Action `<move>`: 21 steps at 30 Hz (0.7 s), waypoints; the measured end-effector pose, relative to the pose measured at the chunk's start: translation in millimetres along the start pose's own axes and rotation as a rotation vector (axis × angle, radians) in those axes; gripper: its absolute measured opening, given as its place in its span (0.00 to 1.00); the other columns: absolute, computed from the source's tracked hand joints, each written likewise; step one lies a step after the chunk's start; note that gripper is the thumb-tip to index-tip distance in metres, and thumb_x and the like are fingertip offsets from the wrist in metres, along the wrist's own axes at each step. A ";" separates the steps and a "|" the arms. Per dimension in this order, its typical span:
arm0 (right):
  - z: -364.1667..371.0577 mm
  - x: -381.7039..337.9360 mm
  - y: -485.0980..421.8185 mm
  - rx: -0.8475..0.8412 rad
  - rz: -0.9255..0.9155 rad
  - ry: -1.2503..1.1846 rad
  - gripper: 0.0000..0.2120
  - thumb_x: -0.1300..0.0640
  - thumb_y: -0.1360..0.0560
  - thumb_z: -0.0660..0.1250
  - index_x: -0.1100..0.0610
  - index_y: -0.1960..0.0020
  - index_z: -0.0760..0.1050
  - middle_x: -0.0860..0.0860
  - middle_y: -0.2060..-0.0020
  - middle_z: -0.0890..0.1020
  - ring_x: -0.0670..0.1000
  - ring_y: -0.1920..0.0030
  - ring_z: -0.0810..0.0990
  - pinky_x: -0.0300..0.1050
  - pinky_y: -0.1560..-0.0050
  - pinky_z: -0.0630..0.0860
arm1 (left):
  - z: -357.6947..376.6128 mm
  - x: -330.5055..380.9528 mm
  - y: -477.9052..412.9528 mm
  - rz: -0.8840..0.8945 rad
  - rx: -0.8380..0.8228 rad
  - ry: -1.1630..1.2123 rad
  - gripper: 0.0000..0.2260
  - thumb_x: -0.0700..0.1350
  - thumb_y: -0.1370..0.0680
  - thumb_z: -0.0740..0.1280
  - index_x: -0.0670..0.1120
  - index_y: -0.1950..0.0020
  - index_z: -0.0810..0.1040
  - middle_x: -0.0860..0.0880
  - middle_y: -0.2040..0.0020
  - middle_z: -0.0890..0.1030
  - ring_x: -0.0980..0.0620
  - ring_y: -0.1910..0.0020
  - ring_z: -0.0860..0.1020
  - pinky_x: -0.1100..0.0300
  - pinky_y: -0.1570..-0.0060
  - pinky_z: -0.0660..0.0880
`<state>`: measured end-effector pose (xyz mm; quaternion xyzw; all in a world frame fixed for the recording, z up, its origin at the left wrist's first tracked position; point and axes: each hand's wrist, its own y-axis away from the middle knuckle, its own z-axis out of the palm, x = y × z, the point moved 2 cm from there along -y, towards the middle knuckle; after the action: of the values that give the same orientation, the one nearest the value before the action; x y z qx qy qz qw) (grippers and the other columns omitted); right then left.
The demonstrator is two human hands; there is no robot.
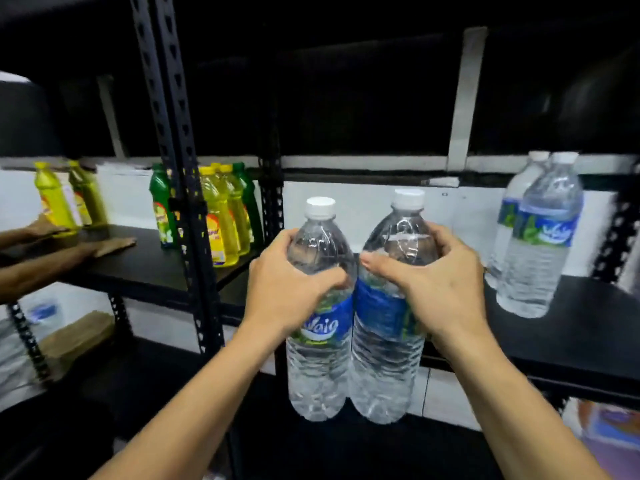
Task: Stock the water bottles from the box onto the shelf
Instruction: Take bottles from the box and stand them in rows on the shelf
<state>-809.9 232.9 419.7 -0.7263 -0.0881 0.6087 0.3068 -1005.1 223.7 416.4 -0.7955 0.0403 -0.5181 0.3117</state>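
Left hand: we curl our left hand [291, 292] round the left bottle [318, 368] at its shoulder; clear ribbed plastic, white cap.
Right hand: our right hand [440, 285] grips the right bottle [384, 358], which touches its twin; both are upright before the black shelf [571, 323] edge.
On the shelf: two stocked bottles [540, 237], far right.
Left of the shelf: glossy yellow soap bottles [221, 216].

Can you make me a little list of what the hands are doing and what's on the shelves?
Left hand: grips one clear plastic water bottle, blue label, white cap
Right hand: grips a second matching water bottle, beside the first
Black metal shelf: two more clear water bottles standing at right
Left shelf: yellow and green plastic bottles
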 end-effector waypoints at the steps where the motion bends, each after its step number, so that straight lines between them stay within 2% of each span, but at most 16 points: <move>1: 0.4 -3.7 -16.6 0.005 -0.006 0.002 0.23 0.45 0.45 0.86 0.46 0.54 0.81 0.41 0.60 0.87 0.43 0.57 0.87 0.53 0.48 0.84 | 4.8 7.0 -13.9 0.016 -0.011 -0.004 0.22 0.51 0.43 0.80 0.54 0.51 0.81 0.57 0.59 0.86 0.61 0.60 0.82 0.58 0.57 0.79; 5: 0.5 -0.1 -68.2 0.078 0.015 0.006 0.31 0.40 0.48 0.85 0.51 0.50 0.83 0.44 0.60 0.88 0.47 0.57 0.87 0.55 0.49 0.84 | 22.8 25.3 -60.3 0.048 0.001 -0.031 0.25 0.58 0.47 0.76 0.54 0.52 0.80 0.55 0.58 0.86 0.54 0.58 0.84 0.50 0.54 0.82; 8: 1.3 13.5 -90.1 0.144 0.028 0.076 0.35 0.34 0.50 0.82 0.49 0.47 0.81 0.44 0.58 0.87 0.50 0.54 0.87 0.56 0.48 0.83 | 37.4 25.1 -86.4 0.019 0.022 -0.035 0.26 0.60 0.49 0.75 0.54 0.53 0.79 0.55 0.58 0.86 0.54 0.57 0.84 0.50 0.53 0.83; 12: 6.3 21.4 -101.6 0.184 -0.010 0.251 0.41 0.32 0.44 0.79 0.46 0.35 0.77 0.47 0.47 0.85 0.56 0.42 0.81 0.56 0.39 0.78 | 60.8 12.5 -110.1 -0.015 0.070 -0.076 0.24 0.61 0.46 0.75 0.56 0.53 0.77 0.56 0.58 0.85 0.52 0.54 0.83 0.49 0.52 0.81; 14: 7.1 27.1 -111.1 0.200 -0.024 0.278 0.38 0.36 0.40 0.81 0.47 0.34 0.76 0.48 0.45 0.84 0.56 0.41 0.80 0.54 0.37 0.76 | 73.9 5.5 -120.5 -0.013 0.115 -0.103 0.24 0.61 0.44 0.74 0.56 0.52 0.76 0.57 0.57 0.84 0.51 0.54 0.82 0.50 0.52 0.81; 17: 11.2 44.1 -128.0 0.184 -0.017 0.258 0.35 0.38 0.37 0.80 0.49 0.35 0.74 0.48 0.46 0.83 0.53 0.44 0.80 0.51 0.39 0.76 | 88.3 -7.9 -139.3 -0.028 0.156 -0.120 0.24 0.59 0.40 0.75 0.56 0.47 0.77 0.56 0.54 0.83 0.51 0.54 0.82 0.52 0.51 0.80; 21: 19.7 70.7 -152.8 0.220 -0.001 0.223 0.32 0.38 0.35 0.79 0.49 0.38 0.72 0.47 0.48 0.81 0.51 0.48 0.80 0.51 0.42 0.77 | 104.6 -29.5 -166.8 -0.032 0.211 -0.040 0.26 0.56 0.39 0.75 0.52 0.43 0.76 0.53 0.51 0.82 0.50 0.52 0.81 0.47 0.49 0.81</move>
<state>-773.7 396.7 444.1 -0.7513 0.0132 0.5302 0.3928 -973.0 416.6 454.4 -0.7690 -0.0337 -0.5083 0.3863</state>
